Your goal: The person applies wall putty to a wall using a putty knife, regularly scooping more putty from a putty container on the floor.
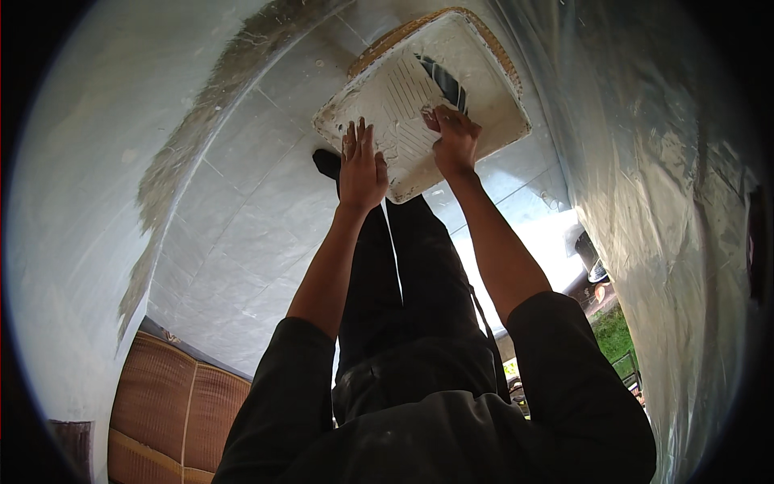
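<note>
Head view: left hand [362,171] is flat, fingers a bit spread; right hand [456,143] is curled, maybe pinching, I cannot tell. Under both is a white, ridged, square-cornered, paint-smeared tray [403,85].

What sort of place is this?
Likely a room or porch under painting or finishing work: a ridged, white-smeared tray, translucent plastic sheeting hanging at the right, and a pale wall with a rough grey-brown strip along its base.
</note>
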The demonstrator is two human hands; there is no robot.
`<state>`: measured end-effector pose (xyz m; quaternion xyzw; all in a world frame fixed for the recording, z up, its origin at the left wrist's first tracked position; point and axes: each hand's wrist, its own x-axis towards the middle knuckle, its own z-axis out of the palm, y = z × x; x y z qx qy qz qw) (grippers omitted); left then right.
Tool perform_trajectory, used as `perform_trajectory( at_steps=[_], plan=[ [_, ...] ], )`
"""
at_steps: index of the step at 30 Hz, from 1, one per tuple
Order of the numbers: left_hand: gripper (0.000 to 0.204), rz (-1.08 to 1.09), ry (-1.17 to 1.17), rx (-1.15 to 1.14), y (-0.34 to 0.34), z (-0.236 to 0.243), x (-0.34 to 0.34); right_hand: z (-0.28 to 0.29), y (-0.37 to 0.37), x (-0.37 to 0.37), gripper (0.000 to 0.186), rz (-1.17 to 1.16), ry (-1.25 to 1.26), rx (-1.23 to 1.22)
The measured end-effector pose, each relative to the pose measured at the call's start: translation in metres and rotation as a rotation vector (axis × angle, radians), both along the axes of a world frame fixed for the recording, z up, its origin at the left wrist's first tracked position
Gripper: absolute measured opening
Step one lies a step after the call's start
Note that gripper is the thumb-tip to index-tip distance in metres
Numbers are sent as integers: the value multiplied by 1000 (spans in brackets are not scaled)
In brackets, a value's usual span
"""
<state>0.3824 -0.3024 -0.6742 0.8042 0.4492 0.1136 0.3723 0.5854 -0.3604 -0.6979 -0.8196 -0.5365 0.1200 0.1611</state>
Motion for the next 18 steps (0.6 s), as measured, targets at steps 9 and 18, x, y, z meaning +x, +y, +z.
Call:
perform_trajectory(
  at_steps=[9, 18],
  plan=[
    [60, 32, -8, 18, 15, 44, -2, 37, -48, -56, 45, -12, 344, -243],
    [61, 138, -40, 199, 51, 140, -29, 132, 20, -16, 43, -444, 1642, 25]
  ],
)
